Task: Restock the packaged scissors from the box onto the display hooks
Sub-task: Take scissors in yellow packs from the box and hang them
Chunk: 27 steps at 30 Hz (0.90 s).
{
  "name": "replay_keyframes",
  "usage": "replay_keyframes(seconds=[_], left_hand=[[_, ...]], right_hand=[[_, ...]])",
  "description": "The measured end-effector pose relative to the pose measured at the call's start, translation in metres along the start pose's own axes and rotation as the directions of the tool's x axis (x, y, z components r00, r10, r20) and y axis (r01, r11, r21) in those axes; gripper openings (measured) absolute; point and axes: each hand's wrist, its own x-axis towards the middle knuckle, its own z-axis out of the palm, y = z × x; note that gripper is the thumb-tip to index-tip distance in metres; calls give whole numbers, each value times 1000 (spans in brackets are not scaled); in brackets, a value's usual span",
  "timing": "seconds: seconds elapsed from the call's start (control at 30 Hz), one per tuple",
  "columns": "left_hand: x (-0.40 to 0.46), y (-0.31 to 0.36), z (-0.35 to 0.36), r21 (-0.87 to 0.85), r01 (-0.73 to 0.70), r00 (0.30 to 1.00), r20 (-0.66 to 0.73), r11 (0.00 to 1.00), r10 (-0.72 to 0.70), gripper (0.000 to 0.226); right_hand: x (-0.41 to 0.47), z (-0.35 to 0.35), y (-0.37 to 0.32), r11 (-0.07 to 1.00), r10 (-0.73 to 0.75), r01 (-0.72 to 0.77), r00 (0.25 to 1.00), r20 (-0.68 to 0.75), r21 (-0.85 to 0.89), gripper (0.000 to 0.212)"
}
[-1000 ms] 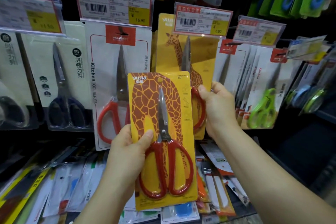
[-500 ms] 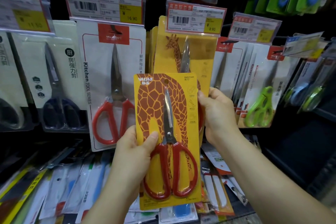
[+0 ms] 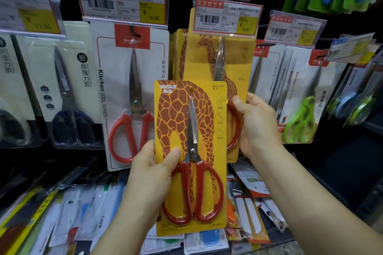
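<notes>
Just below the 8.90 price tag [image 3: 227,17], the left hand [image 3: 153,170] pinched the giraffe scissors pack [image 3: 190,157] by its edge — flat, stiff and probably light — while the right hand [image 3: 257,124] gripped the hanging packs [image 3: 217,62] behind it.

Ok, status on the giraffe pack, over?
Left hand grips giraffe scissors pack, not yet hooked. Right hand holds hanging giraffe packs. Price tag fronts that hook.

Giraffe pkg [image 3: 190,151] in left hand [image 3: 153,163], now slightly rightward vs 1s ago.
</notes>
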Motion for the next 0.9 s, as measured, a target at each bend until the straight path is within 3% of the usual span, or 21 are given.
replay_keyframes(seconds=[0.37,0.6,0.9], left_hand=[[-1,-1,0,16,25,1000,-17,1000,-25,11],[-2,-2,1,24,32,999,-11,999,-32,9],[1,-4,-1,18,8,1000,-17,1000,-8,9]], right_hand=[[-7,-10,8,984,-45,44,999,-4,-171,14],[-11,-1,8,977,-52,68,995,83,-203,13],[0,8,-4,991,-58,59,998,8,-117,17]])
